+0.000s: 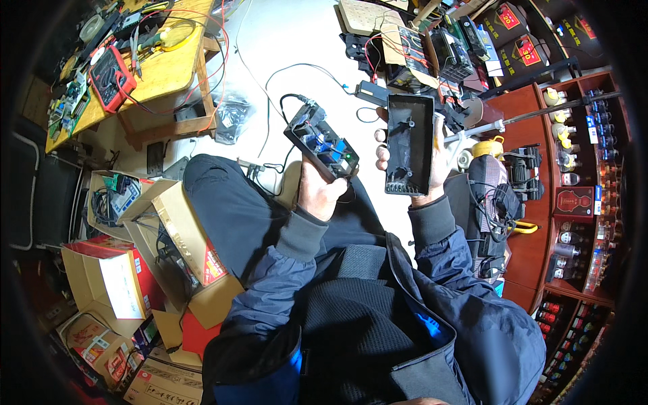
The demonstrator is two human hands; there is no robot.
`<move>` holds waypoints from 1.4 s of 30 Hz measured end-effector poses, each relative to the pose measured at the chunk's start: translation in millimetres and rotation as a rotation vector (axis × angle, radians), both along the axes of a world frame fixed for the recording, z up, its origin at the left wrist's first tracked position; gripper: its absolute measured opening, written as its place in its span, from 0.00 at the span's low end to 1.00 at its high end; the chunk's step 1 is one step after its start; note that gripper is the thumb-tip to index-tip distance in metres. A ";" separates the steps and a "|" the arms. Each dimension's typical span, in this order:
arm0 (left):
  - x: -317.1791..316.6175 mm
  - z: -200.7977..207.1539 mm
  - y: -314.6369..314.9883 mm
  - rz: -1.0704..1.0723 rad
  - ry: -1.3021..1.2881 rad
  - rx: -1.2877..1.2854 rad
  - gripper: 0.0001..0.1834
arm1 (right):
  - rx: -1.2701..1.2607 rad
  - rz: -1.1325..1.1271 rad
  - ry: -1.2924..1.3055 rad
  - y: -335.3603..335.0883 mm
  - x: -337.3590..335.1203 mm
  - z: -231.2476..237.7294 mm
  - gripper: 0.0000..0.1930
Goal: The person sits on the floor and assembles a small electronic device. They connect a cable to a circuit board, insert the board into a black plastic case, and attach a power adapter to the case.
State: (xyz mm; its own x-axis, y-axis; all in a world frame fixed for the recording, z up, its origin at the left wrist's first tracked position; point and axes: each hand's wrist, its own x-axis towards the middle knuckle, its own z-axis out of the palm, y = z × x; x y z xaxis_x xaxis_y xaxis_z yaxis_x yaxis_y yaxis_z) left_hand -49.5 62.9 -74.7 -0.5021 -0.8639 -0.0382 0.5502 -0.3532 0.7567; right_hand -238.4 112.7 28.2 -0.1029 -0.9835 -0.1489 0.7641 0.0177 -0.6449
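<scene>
Navy jacket sleeves (482, 317) extend over white floor (300, 44), the left hand (321, 193) clasping a black circuit housing (322, 143) (green indicator light (348, 156) aglow), the right hand (439, 156), apart from it, gripping its likely cover (410, 145), so opening looks done while the halves are unjoined.

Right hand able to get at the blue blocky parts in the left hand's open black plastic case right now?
Probably not as it stands: the right hand is taken up holding a hollow black plastic half-shell, though nothing covers the blue blocky parts.
</scene>
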 end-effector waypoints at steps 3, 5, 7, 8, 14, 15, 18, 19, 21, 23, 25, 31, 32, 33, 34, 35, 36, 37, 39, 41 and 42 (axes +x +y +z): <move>0.0 0.3 -0.4 0.022 -0.001 -0.014 0.37 | -0.014 0.013 -0.052 -1.8 2.8 2.1 0.53; 1.9 0.7 -0.5 -0.054 0.009 0.015 0.44 | -0.041 0.028 -0.063 -2.1 4.1 2.6 0.52; 3.5 1.5 0.0 -0.080 0.018 0.035 0.48 | -0.028 0.006 -0.065 -1.4 4.7 2.9 0.51; 3.8 1.9 0.3 -0.071 0.023 0.041 0.47 | -0.029 0.010 -0.068 -1.2 4.9 2.8 0.50; 2.6 1.5 -0.6 -0.024 -0.013 0.006 0.43 | 0.028 -0.027 -0.166 -3.1 1.8 0.4 0.46; 2.3 1.1 -1.0 -0.028 -0.009 0.010 0.42 | 0.041 -0.042 -0.148 -3.1 1.2 -0.5 0.46; 2.4 1.5 -1.4 -0.024 0.028 0.043 0.39 | 0.054 -0.062 -0.167 -2.6 0.7 -4.6 0.44; 2.7 2.3 -1.6 -0.019 0.017 0.048 0.40 | 0.058 -0.076 -0.144 -1.8 0.3 -5.5 0.44; 3.8 5.5 -1.1 -0.025 0.026 0.074 0.41 | 0.042 -0.065 -0.137 -2.0 -0.1 -7.7 0.43; 4.4 9.4 -0.6 -0.024 0.050 0.097 0.42 | 0.042 -0.065 -0.152 -2.0 -0.1 -9.5 0.43; 4.9 12.8 -0.3 -0.021 0.061 0.096 0.43 | 0.042 -0.070 -0.160 -2.1 -0.1 -10.5 0.44; 3.7 11.8 -0.9 -0.023 0.068 0.121 0.43 | 0.046 -0.055 -0.143 -1.9 -0.8 -11.0 0.44; 3.7 10.5 -1.1 -0.029 0.057 0.111 0.44 | 0.043 -0.057 -0.146 -1.7 -0.8 -11.2 0.44; 4.0 9.1 -1.6 -0.038 0.051 0.105 0.45 | 0.041 -0.059 -0.148 -1.5 -0.4 -11.8 0.43; 4.1 8.0 -2.0 -0.046 0.043 0.112 0.46 | 0.038 -0.060 -0.151 -1.3 -0.1 -12.4 0.43; 4.0 7.1 -1.9 -0.050 0.053 0.107 0.45 | 0.041 -0.063 -0.149 -1.0 0.1 -12.9 0.43; 4.1 6.5 -1.6 -0.054 0.063 0.114 0.45 | 0.044 -0.065 -0.146 -0.7 0.2 -13.5 0.43; 3.8 6.1 -1.7 -0.059 0.082 0.121 0.45 | 0.044 -0.065 -0.143 -0.5 -0.1 -13.8 0.42; 3.2 5.8 -1.0 -0.043 0.048 0.100 0.45 | 0.050 -0.070 -0.135 0.5 -0.7 -14.0 0.42; 2.6 5.9 0.2 -0.017 0.046 0.104 0.43 | 0.065 -0.074 -0.118 0.9 -1.2 -13.1 0.42; 2.3 5.8 0.0 -0.020 0.060 0.099 0.43 | 0.074 -0.078 -0.078 1.2 -0.8 -12.4 0.42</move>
